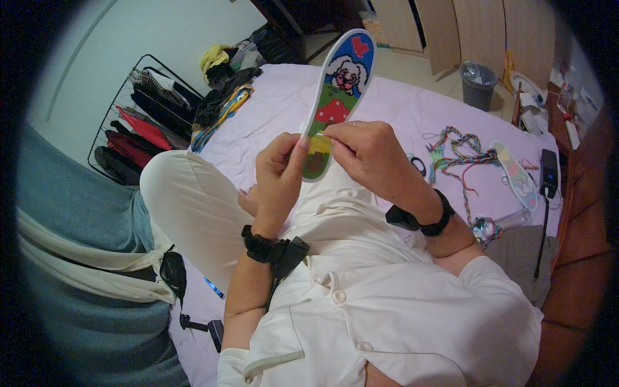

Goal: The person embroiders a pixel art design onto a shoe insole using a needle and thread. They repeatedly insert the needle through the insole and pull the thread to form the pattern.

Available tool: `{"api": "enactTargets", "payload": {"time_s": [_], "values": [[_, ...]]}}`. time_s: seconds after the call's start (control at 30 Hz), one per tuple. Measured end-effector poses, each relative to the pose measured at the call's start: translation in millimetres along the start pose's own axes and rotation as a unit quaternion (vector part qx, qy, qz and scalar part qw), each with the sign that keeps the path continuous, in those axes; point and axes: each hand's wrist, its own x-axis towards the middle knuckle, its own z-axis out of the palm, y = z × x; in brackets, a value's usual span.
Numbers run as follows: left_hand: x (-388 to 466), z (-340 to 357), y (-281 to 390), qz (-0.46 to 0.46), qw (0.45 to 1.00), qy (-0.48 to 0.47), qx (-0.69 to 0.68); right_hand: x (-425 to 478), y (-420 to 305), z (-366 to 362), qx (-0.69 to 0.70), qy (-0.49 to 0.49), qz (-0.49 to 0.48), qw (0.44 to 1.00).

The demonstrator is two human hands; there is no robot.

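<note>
My left hand (283, 167) grips the left edge of a cross-stitched shoe insole (333, 104) near its lower end, thumb on top. The insole has a white rim, a red heart, a white figure, a red mushroom cap and a yellow and brown part on green. At its right edge, my right hand (365, 152) pinches a thin needle (321, 135) between thumb and fingers, close to the left thumb. To the right on the bed lie a braided bundle of coloured threads (452, 157) and a second, paler insole (517, 176).
Black scissors (417, 166), a clear plastic tube (513, 219) and a black power bank (548, 167) with a cable lie on the bed sheet (406, 99). A grey bin (478, 84) stands beyond it. Clothes hang on a black rack (145, 111) at left.
</note>
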Motion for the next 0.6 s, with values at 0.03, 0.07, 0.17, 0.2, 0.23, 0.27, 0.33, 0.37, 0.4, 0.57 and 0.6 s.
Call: {"api": "enactTargets", "payload": {"time_s": [0.03,0.07,0.17,0.2,0.23,0.27,0.33,0.37,0.4,0.57,0.6], "values": [[0,0,-1,0.033,0.998,0.0,0.045,0,-2,0,-0.01,-0.007,0.013,1.0],[0,0,2,0.06,0.992,0.0,0.109,0,-3,1,-0.019,-0.014,0.026,0.999],[2,3,13,0.126,0.963,0.0,0.237,-2,-5,5,-0.073,-0.04,0.052,0.995],[2,6,14,0.136,0.961,0.004,0.242,-1,-4,8,-0.066,-0.029,0.055,0.996],[2,7,14,0.147,0.958,0.007,0.247,-1,-4,13,-0.06,-0.019,0.059,0.996],[2,8,14,0.149,0.957,0.004,0.248,-1,-3,16,-0.054,-0.008,0.063,0.997],[3,8,16,0.153,0.956,0.001,0.251,3,5,23,0.053,0.024,0.085,0.995],[3,7,16,0.151,0.956,-0.004,0.252,5,8,24,0.106,0.04,0.096,0.989],[2,4,17,0.149,0.956,-0.006,0.253,10,7,18,0.112,0.053,0.119,0.985],[0,-13,20,0.073,0.996,0.011,0.045,19,35,-43,-0.024,0.301,0.125,0.945],[2,-10,34,0.057,0.998,-0.012,0.015,15,43,-52,0.014,0.226,0.182,0.957]]}}
